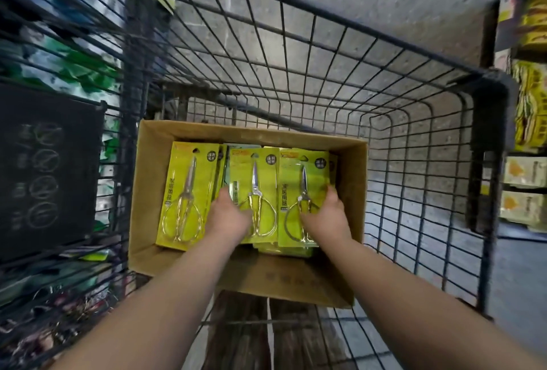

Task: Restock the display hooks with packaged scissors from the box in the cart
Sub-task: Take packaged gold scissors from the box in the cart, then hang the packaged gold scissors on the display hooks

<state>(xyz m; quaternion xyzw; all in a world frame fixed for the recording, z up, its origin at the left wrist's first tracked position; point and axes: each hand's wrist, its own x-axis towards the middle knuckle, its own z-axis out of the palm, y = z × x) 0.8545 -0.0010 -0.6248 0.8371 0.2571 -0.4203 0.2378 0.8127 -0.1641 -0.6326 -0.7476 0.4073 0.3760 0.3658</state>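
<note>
An open cardboard box sits in a black wire cart. It holds yellow-green carded scissors in three stacks: a left pack, a middle pack and a right pack. My left hand rests on the left edge of the middle stack, fingers curled over the card. My right hand grips the right stack at its right edge, thumb on the scissor handles. Both forearms reach down into the box.
A dark wire display rack with green packages and a black sign stands on the left. Shelves of yellow packaged goods are on the right. Concrete floor shows beyond the cart's far wall.
</note>
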